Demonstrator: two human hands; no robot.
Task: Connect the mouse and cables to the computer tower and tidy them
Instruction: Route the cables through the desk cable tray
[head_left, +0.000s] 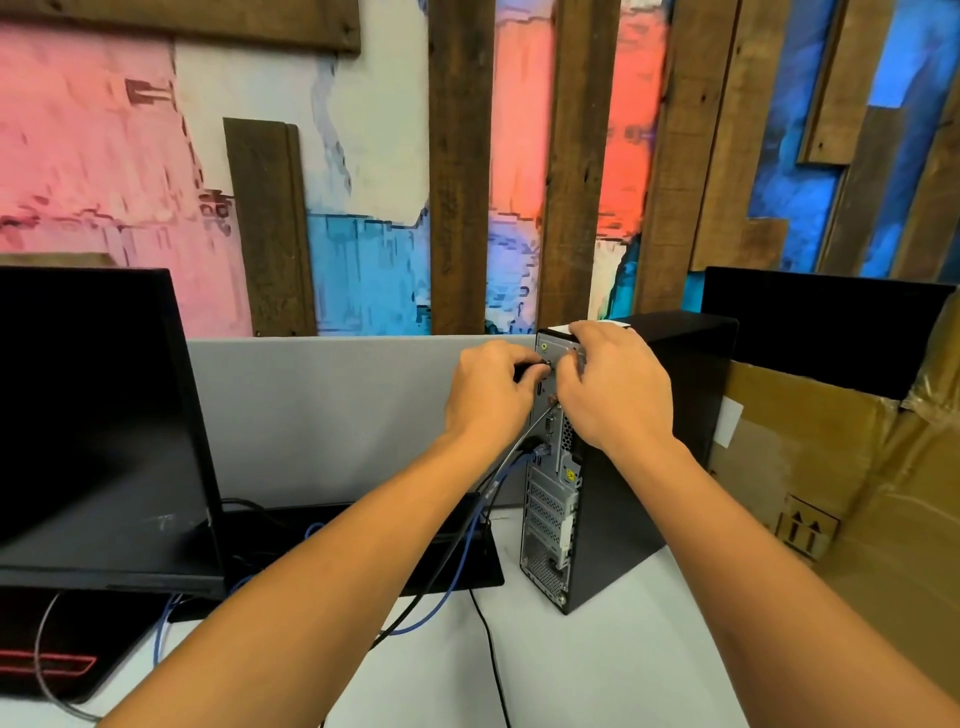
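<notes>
Nearest to me, a black cable (491, 654) trails off the front of the white desk (649, 649), and a blue cable (457, 577) loops beside it, rising under the person's forearms to a port low on the back panel, below both hands. Farther in, the left hand (491, 389) pinches a dark plug (535, 370), its tip right at the upper ports of the computer tower (670, 441); a grey cable (519, 441) runs down from just under the hands. The right hand (613, 384) curls over the tower's top rear edge, apparently gripping and bracing it (fingertips hidden, so not certain). Step in hand, I judge: seating one connector. Next calls for aligning the plug squarely, then a firm push against the braced case. No mouse in view. Beyond the hands, a grey partition (337, 415); left, a dark monitor (93, 415); right, a cardboard box (831, 467).
</notes>
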